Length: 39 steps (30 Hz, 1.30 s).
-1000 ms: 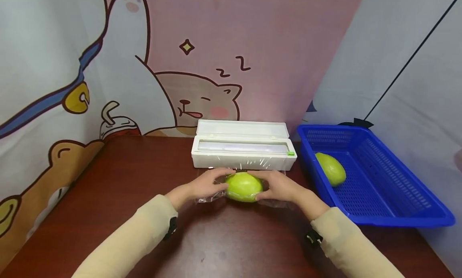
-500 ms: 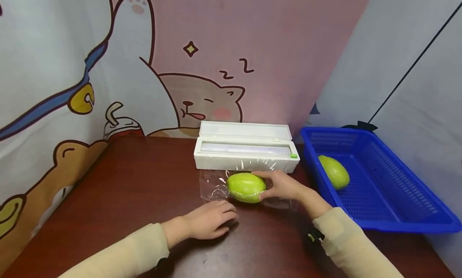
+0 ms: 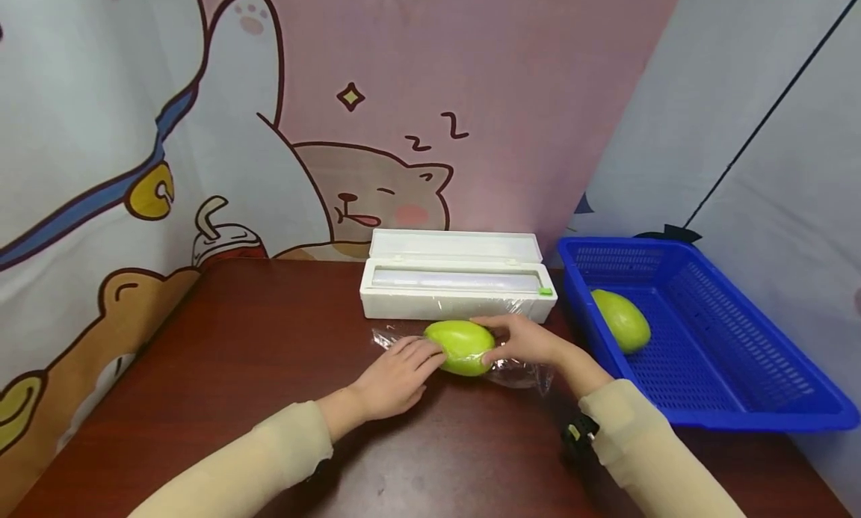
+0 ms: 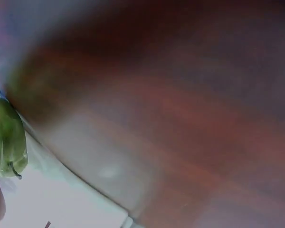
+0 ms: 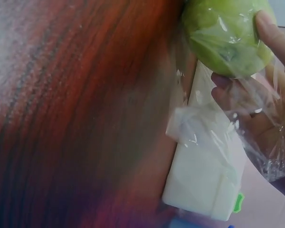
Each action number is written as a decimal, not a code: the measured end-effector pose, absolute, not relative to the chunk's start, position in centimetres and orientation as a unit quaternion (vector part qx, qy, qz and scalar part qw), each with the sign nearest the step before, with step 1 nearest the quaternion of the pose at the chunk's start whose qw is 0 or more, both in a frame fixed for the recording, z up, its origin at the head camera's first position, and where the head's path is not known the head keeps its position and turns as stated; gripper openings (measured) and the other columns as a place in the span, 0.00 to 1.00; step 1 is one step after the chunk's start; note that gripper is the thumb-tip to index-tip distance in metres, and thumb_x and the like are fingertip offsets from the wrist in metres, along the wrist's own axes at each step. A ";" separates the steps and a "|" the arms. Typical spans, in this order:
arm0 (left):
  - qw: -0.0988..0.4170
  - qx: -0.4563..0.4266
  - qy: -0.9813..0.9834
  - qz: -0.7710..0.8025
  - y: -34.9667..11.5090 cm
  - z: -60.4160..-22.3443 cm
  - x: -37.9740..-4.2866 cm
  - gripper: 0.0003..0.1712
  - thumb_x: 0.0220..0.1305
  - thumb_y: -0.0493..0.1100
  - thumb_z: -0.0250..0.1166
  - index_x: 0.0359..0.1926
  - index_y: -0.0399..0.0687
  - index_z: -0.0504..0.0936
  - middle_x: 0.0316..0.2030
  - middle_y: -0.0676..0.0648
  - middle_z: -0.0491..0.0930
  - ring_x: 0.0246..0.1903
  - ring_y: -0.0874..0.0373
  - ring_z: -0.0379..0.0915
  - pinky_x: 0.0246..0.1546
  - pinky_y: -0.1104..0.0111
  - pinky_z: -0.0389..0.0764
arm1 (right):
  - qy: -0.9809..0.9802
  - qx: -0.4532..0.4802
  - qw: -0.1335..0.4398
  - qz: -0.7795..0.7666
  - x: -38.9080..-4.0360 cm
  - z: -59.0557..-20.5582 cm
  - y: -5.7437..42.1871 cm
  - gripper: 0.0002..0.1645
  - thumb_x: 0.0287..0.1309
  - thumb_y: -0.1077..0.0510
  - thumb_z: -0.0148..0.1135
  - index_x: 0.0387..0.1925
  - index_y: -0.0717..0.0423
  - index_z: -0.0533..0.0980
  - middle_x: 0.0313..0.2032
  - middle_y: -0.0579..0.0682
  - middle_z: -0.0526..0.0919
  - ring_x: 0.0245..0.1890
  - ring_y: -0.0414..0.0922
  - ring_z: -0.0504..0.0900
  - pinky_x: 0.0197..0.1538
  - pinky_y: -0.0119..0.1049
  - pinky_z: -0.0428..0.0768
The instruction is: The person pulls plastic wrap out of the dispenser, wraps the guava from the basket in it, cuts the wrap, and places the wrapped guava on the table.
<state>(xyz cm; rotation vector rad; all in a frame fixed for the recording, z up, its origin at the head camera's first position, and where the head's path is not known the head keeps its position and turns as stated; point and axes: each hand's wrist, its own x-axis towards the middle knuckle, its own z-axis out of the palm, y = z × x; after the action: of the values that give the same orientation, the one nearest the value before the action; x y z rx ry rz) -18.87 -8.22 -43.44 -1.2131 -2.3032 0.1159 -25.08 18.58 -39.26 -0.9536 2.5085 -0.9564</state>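
Note:
A yellow-green oval fruit (image 3: 459,346) with a short stem lies near the middle of the table, clear cling film (image 5: 228,38) stretched over it. My right hand (image 3: 526,344) grips its right end, thumb in front and fingers behind. Loose film hangs around that hand in the right wrist view. At the fruit's left end is my left hand (image 3: 398,376), palm down, its relaxed fingers touching the fruit's near left side and lying over the film there. The left wrist view is mostly blurred, with the stem end of the fruit (image 4: 9,140) at its left edge.
A white cling film box (image 3: 457,305) with its lid up and a green slider stands just behind the fruit. To the right is a blue plastic basket (image 3: 693,361) holding a second green fruit (image 3: 620,321). A cartoon-printed cloth (image 3: 511,114) hangs behind the brown table (image 3: 269,353).
My left hand let go of the fruit, drew back toward me, then came forward again to its left end. The film on the left is now gathered closer. My right hand stays on the fruit.

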 end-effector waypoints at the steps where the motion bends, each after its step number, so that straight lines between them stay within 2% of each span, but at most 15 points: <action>1: 0.284 -0.446 -0.847 0.057 -8.1 -43.3 -19.1 0.30 0.49 0.46 0.66 0.56 0.48 0.71 0.53 0.50 0.72 0.56 0.54 0.68 0.61 0.62 0.65 | 0.868 -0.329 0.151 -0.340 -25.2 -39.3 18.6 0.42 0.48 0.49 0.70 0.63 0.61 0.67 0.55 0.59 0.77 0.51 0.51 0.78 0.52 0.44 0.79; 6: 0.396 -0.420 -0.811 0.096 -8.6 -42.0 -19.9 0.15 0.51 0.46 0.61 0.42 0.51 0.77 0.46 0.50 0.77 0.52 0.54 0.71 0.55 0.59 0.67 | 0.863 -0.325 0.163 -0.351 -25.6 -39.4 18.8 0.42 0.49 0.50 0.69 0.63 0.60 0.66 0.56 0.60 0.76 0.52 0.52 0.77 0.54 0.47 0.78; 9: 0.425 -0.441 -0.786 0.082 -9.1 -41.6 -19.9 0.09 0.52 0.45 0.59 0.36 0.51 0.78 0.41 0.51 0.79 0.47 0.55 0.74 0.50 0.61 0.70 | 0.860 -0.322 0.167 -0.359 -25.8 -39.4 18.9 0.42 0.49 0.50 0.70 0.63 0.61 0.66 0.56 0.61 0.76 0.54 0.53 0.77 0.54 0.48 0.77; 12: 0.387 -0.483 -0.780 0.085 -9.1 -42.2 -19.8 0.12 0.55 0.43 0.57 0.41 0.49 0.79 0.41 0.51 0.78 0.44 0.55 0.74 0.47 0.65 0.73 | 0.856 -0.316 0.171 -0.371 -26.1 -39.5 19.0 0.41 0.49 0.52 0.70 0.63 0.61 0.66 0.56 0.61 0.76 0.54 0.54 0.76 0.54 0.49 0.77; 16: 0.290 -0.473 -0.827 0.095 -8.7 -43.3 -19.9 0.26 0.56 0.43 0.60 0.58 0.45 0.72 0.55 0.46 0.72 0.57 0.51 0.68 0.58 0.63 0.71 | 0.855 -0.319 0.173 -0.372 -26.6 -39.7 19.2 0.40 0.51 0.53 0.68 0.63 0.63 0.66 0.56 0.62 0.75 0.54 0.54 0.76 0.54 0.49 0.77; 18: 0.265 -0.449 -0.849 0.083 -8.4 -43.7 -20.2 0.33 0.54 0.43 0.62 0.62 0.43 0.67 0.59 0.44 0.68 0.61 0.49 0.64 0.62 0.62 0.68 | 0.851 -0.322 0.178 -0.376 -26.7 -39.7 19.2 0.39 0.52 0.53 0.68 0.63 0.63 0.66 0.57 0.63 0.75 0.55 0.55 0.76 0.55 0.49 0.76; 25: 0.279 -0.424 -0.860 0.048 -7.5 -43.8 -21.6 0.35 0.48 0.50 0.71 0.56 0.46 0.68 0.54 0.46 0.69 0.56 0.51 0.66 0.56 0.62 0.72 | 0.844 -0.317 0.206 -0.382 -26.9 -39.6 19.1 0.41 0.52 0.51 0.67 0.64 0.63 0.64 0.58 0.62 0.74 0.56 0.56 0.75 0.57 0.49 0.75; 30: 0.288 -0.417 -0.859 0.077 -6.7 -43.7 -22.7 0.39 0.47 0.55 0.72 0.57 0.46 0.66 0.55 0.44 0.67 0.56 0.50 0.66 0.56 0.63 0.73 | 0.842 -0.317 0.211 -0.383 -27.2 -39.6 19.3 0.40 0.53 0.51 0.66 0.64 0.64 0.64 0.58 0.62 0.74 0.57 0.56 0.74 0.57 0.49 0.75; 39: 0.285 -0.410 -0.866 0.020 -6.5 -43.9 -23.9 0.38 0.52 0.51 0.70 0.60 0.44 0.65 0.53 0.45 0.70 0.52 0.54 0.69 0.54 0.68 0.74 | 0.841 -0.315 0.228 -0.377 -27.1 -39.2 19.3 0.39 0.56 0.51 0.64 0.66 0.63 0.62 0.60 0.63 0.71 0.58 0.57 0.73 0.56 0.49 0.76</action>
<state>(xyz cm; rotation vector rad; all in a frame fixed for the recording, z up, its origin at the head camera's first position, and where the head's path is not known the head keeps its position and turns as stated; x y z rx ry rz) -23.85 -6.48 -43.88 -1.0952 -2.3166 0.0539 -27.09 19.34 -39.17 -0.8663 2.3156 -1.0368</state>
